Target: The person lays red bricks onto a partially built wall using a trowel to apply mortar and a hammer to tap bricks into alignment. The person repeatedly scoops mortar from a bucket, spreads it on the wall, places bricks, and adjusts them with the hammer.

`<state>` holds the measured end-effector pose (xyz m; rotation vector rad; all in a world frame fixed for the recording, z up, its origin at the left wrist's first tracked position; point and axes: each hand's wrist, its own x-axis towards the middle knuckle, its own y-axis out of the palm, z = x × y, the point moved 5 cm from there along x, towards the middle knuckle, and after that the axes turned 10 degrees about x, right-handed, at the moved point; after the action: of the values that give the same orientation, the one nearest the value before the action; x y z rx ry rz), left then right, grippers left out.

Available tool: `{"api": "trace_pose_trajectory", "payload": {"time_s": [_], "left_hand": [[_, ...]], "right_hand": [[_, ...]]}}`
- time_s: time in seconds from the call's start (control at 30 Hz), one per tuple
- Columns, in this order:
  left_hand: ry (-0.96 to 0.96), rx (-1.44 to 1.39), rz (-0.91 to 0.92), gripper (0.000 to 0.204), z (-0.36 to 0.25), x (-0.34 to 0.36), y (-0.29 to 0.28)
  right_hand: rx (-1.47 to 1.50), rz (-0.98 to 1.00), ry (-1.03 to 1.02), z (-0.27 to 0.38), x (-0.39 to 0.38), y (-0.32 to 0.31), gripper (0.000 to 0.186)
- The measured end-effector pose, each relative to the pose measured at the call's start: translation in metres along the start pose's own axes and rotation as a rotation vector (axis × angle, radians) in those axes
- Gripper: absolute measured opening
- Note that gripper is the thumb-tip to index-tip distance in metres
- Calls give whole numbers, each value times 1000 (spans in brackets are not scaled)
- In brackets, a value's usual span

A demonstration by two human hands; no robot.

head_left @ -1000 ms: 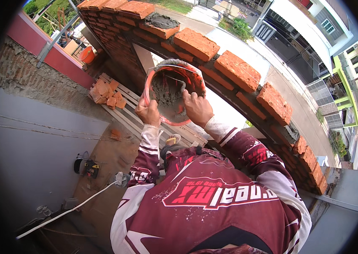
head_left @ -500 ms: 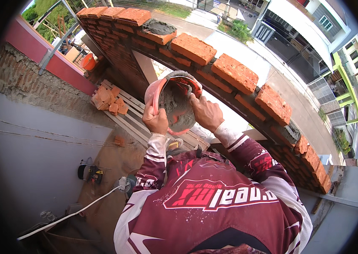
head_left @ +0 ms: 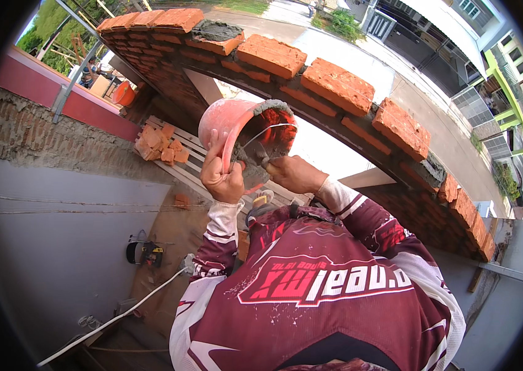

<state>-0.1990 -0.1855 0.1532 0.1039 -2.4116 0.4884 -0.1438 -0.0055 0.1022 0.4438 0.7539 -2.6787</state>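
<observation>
A reddish plastic bucket (head_left: 221, 123) hangs tilted in front of me, its mouth turned toward my right. Grey mortar (head_left: 254, 176) lies along its lower inside and coats the rim, and a thin wire handle (head_left: 274, 127) crosses the opening. My left hand (head_left: 223, 176) is closed on the bucket's near-left rim, fingers spread up its outer wall. At the mouth, my right hand (head_left: 298, 174) is closed around what looks like a trowel (head_left: 262, 152), mostly hidden by the hand and the mortar.
Beyond the bucket curves a brick wall with a top row of spaced bricks (head_left: 338, 86); mortar (head_left: 217, 29) sits on one. Broken bricks (head_left: 157, 144) lie on wooden planks (head_left: 190, 166) at left. An orange bucket (head_left: 123, 94) stands farther off. A white cable (head_left: 116, 318) runs at lower left.
The bucket has tipped further, showing more of its outer wall and less mortar. My right hand has moved down and left at the mouth. The view has shifted slightly.
</observation>
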Motion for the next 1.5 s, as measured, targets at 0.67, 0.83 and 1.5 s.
{"api": "trace_pose_trajectory", "payload": {"time_s": [0.67,0.83,1.5], "left_hand": [[-197,-58,-63,7,42,11,21],[-95,-4,-110,9,23,19,23],[8,-112,-55,16,-17,-32,27]], "right_hand": [[-795,-603,-265,59,-8,-26,45],[-810,-257,-152,41,-4,-13,48],[507,103,294,-48,-13,9,27]]}}
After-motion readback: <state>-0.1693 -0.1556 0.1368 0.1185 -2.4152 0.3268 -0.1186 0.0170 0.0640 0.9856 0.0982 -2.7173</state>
